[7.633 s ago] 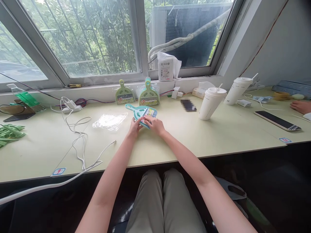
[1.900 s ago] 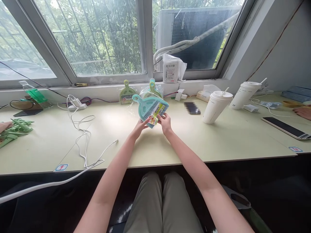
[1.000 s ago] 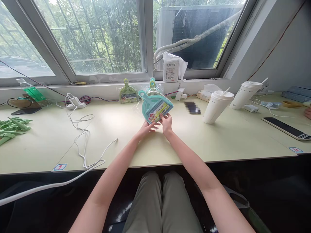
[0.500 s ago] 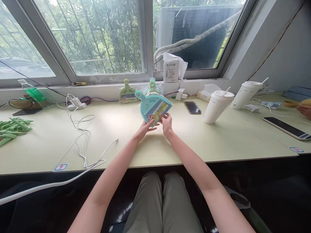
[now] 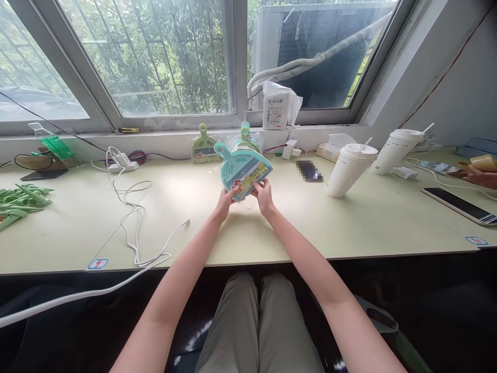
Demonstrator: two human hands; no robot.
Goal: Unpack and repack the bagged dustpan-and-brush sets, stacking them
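Note:
A teal dustpan-and-brush set (image 5: 244, 170) in clear wrap, with a yellow-green label, is held tilted above the table, handle toward the upper left. My left hand (image 5: 225, 201) grips its lower left edge, thumb on the front. On the lower right edge, my right hand (image 5: 263, 195) pinches the set with the thumb in front. Just behind it, more wrapped sets (image 5: 245, 133) with green and teal handles stand by the sill, partly hidden. A green set (image 5: 204, 147) leans against the wall to their left.
White cups (image 5: 350, 171) and a dark phone (image 5: 459, 205) are on the right; another person's hand (image 5: 483, 175) shows at the right edge. White cables (image 5: 135, 228), green strips (image 5: 23, 203) and a green-liquid bottle (image 5: 58, 147) lie leftward.
My left hand has closed its fingers round the set's edge, and the set has turned slightly and shifted a little left. The other person's hand has moved left into view.

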